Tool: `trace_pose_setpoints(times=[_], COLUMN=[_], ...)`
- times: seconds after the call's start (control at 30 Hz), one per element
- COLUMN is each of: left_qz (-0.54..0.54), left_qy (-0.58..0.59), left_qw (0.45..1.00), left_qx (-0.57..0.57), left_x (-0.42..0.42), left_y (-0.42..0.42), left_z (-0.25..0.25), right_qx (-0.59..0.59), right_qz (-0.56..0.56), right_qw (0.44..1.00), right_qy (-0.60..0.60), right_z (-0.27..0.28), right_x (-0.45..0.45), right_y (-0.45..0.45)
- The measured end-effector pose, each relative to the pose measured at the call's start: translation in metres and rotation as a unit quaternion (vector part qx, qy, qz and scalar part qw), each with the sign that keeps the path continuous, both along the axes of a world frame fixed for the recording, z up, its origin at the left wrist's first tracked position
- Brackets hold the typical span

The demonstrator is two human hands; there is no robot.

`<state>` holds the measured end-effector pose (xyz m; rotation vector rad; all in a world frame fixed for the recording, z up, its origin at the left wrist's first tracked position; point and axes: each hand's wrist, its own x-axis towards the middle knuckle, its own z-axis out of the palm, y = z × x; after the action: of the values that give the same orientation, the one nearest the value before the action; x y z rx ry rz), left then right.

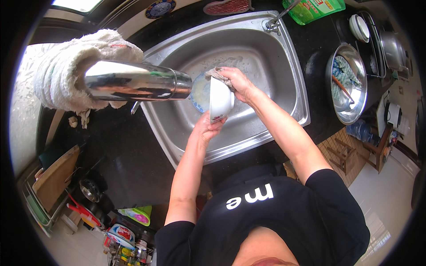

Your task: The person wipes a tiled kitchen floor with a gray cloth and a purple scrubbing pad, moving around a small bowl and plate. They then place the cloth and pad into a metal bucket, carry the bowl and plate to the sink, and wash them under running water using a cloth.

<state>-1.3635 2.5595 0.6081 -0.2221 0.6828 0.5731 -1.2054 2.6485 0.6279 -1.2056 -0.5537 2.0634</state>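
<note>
A white bowl (220,100) is tipped on its side over a stainless steel sink (279,83). My left hand (209,127) grips its lower rim. At the upper rim, my right hand (238,83) holds a wet greyish cloth (218,73) against the bowl. Below the bowl, a blue-rimmed dish (199,92) with cloudy liquid rests in the basin, partly hidden. The bowl's inside faces away from view.
A chrome faucet (139,81) wrapped in a white towel (63,76) juts in from the left. On the right counter stand a metal basin (361,99) holding a cloth, and small white bowls (359,28). A green detergent pouch (314,11) lies behind the sink's right corner.
</note>
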Motion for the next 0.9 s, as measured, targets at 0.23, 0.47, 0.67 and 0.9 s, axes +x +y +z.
trace_pose_setpoints(times=[0.23,0.47,0.67,0.9], left_qz=[0.015,-0.086,-0.003,0.056], left_qy=[0.008,0.448,0.371,0.485], left_qw=[1.000,0.879,0.872,0.789], left_qx=[-0.012,0.135,0.320,0.374], left_x=[0.007,0.024,0.017,0.001], left_y=[-0.001,0.007,0.023,0.009], left_z=[-0.018,-0.020,0.005,0.005], right_qx=[-0.180,-0.242,-0.309,-0.375], right_qz=[-0.094,-0.114,-0.114,-0.216], right_qw=[0.975,0.959,0.931,0.870], right_qy=[0.090,0.091,0.156,0.237], right_z=[-0.005,-0.004,-0.020,0.014], right_x=[-0.009,-0.008,-0.002,-0.014], right_y=[-0.030,-0.044,-0.064,-0.092])
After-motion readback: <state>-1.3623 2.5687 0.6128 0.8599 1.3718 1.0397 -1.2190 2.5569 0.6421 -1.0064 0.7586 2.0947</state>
